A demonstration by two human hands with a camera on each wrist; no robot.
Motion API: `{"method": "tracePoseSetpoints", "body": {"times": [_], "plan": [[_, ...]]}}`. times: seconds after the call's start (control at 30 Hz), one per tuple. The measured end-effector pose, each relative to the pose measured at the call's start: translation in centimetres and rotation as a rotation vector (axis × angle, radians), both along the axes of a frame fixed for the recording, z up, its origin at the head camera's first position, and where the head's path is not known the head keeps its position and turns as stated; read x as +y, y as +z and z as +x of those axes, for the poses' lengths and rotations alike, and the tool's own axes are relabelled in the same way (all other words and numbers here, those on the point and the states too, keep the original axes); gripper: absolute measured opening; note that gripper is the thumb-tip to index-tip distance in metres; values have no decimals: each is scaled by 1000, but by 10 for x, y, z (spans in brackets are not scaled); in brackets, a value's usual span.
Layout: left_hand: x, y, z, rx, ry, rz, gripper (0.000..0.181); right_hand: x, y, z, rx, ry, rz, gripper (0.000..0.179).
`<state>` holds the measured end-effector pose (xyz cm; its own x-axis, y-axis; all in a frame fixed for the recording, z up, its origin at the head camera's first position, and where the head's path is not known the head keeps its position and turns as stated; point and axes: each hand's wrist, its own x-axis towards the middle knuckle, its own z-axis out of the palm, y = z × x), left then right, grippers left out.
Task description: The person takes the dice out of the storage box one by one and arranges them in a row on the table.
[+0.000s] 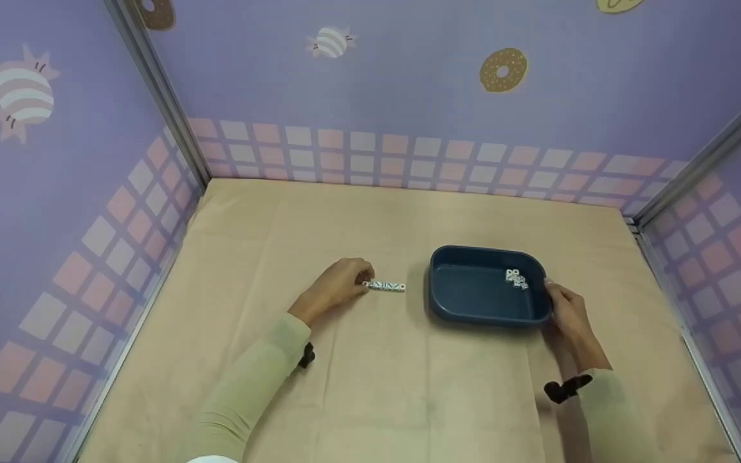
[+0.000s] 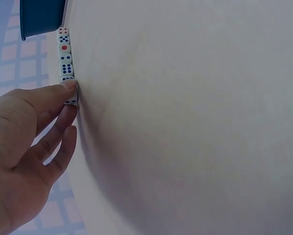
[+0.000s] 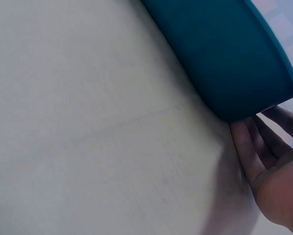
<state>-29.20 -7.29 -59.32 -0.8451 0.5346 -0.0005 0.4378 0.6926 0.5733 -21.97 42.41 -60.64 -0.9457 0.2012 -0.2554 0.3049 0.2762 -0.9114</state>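
A short row of white dice (image 1: 386, 286) lies on the cloth near the middle of the table. My left hand (image 1: 339, 283) is at its left end, thumb and fingers pinching the end die (image 2: 72, 100). Blue and red pips show on the dice further along in the left wrist view. To the right stands a dark blue rectangular tub (image 1: 489, 316) with several loose dice (image 1: 516, 278) in its right side. My right hand (image 1: 570, 315) grips the tub's right end, thumb at the rim and fingers against the outside wall, as the right wrist view (image 3: 283, 166) shows.
A beige cloth (image 1: 370, 386) with faint creases covers the table. Purple patterned panels (image 1: 396, 83) stand at the back and both sides, joined by metal corner posts (image 1: 164, 90). A narrow gap separates the dice row from the tub.
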Motion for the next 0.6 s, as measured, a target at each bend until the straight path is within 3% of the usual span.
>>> {"method": "tracePoseSetpoints", "body": {"times": [0.3,0.6], "plan": [[2,0,1,-6,17,-14,19,1,-2,-3,-5,-9,-43,79],[1,-3,0,-24,8,44,20,0,-1,-3,-21,-5,-23,84]]}}
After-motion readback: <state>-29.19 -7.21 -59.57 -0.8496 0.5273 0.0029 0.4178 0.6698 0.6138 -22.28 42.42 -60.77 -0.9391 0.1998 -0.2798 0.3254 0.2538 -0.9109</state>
